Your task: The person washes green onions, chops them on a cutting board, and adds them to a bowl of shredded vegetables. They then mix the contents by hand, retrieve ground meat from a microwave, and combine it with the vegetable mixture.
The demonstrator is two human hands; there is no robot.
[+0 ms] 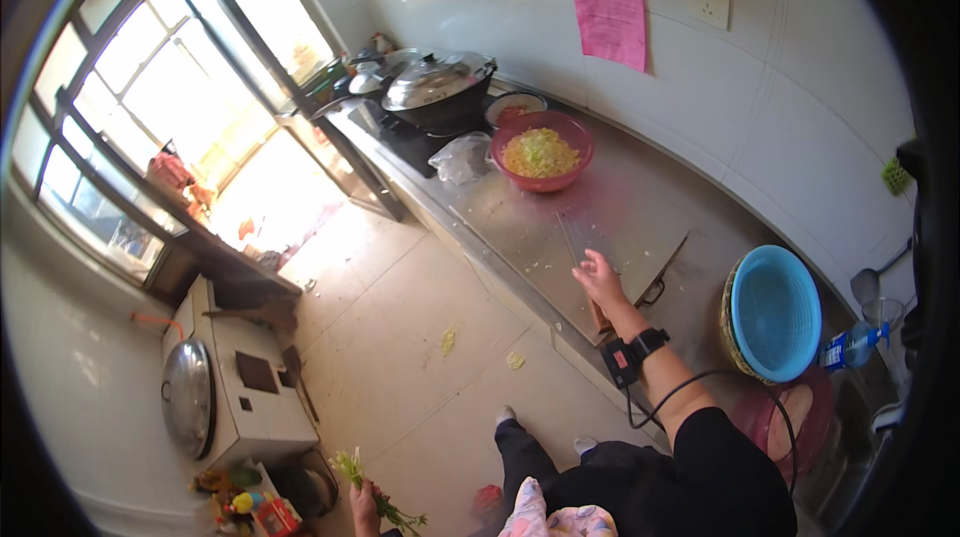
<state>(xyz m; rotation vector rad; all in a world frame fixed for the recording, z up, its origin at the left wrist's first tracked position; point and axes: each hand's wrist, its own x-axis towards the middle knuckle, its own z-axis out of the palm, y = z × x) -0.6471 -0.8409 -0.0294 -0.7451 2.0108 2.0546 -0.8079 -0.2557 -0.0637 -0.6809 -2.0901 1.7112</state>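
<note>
My left hand (pixel 365 509), low in the head view, is closed around a bunch of leafy green stalks (pixel 398 515). Pale stem ends stick out above the fist and leaves hang out to its right. Over the steel worktop (pixel 510 227), my right hand (pixel 600 280) has its fingers loosely bent and apart, with nothing seen in them. Beneath and beside that wrist lies a brown wooden piece (pixel 600 317), partly covered; I cannot tell whether it is a knife handle. Farther along the worktop, a red basin (pixel 570 175) holds a heap of shredded yellow-green vegetable (pixel 540 153).
A lidded wok (pixel 440 102) sits on the stove, near a clear plastic bag (pixel 463 159). To the right are a blue basin (pixel 775 312), a bottle (pixel 850 345) and a sink (pixel 855 457). A white cabinet stove (pixel 245 372) stands left. Scraps (pixel 448 341) lie on the floor.
</note>
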